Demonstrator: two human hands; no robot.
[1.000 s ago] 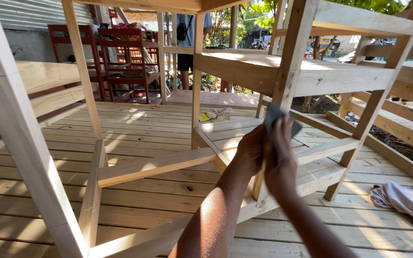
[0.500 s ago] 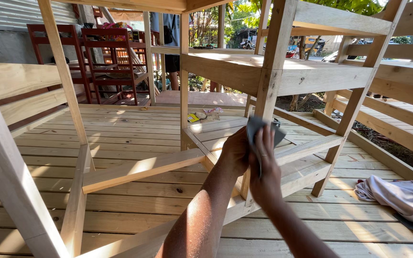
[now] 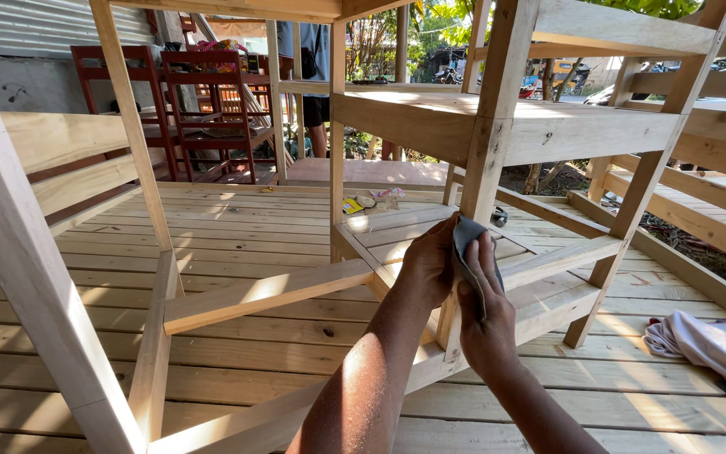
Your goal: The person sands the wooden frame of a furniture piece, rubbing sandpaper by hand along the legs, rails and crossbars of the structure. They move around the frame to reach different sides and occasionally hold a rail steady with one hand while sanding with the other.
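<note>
Both hands clamp a folded grey sheet of sandpaper [image 3: 470, 252] around the pale upright wooden post [image 3: 489, 160]: left hand [image 3: 426, 265] bracing behind, right hand [image 3: 485, 315] pressing the sheet low down. Upper post looks untouched; lower shelf slats [image 3: 548, 261] wait beside it.

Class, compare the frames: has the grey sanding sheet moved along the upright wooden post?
Yes. The grey sanding sheet has slid down the upright wooden post, away from the shelf.

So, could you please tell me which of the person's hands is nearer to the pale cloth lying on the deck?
Right. The right hand presses grey sandpaper on the post, on the cloth's side; the left hand is beyond the post.
</note>
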